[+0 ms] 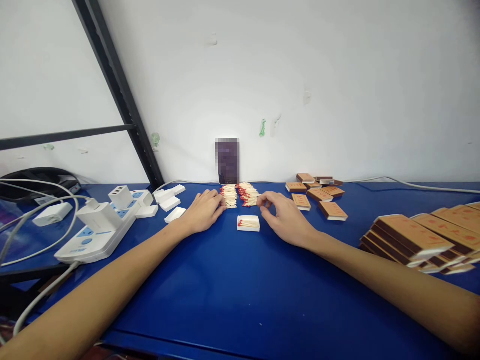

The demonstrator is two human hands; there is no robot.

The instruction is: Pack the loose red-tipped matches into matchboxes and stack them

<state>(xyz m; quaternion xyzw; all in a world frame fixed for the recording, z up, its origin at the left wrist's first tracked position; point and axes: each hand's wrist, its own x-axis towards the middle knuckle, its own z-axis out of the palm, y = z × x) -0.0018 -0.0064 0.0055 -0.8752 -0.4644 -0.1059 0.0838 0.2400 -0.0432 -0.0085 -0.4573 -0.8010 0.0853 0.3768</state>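
A pile of red-tipped matches lies on the blue table near the wall. In front of it sits a small white open tray with a few matches inside. My left hand rests palm down at the left edge of the pile, fingers curled and touching the matches. My right hand is at the pile's right edge, thumb and fingers pinched together at the matches; what the pinch holds is too small to name.
Empty white trays lie left of the pile, beside a white power strip with chargers and cables. Brown matchbox sleeves lie scattered to the right, and stacks of them stand at far right. A dark object leans against the wall.
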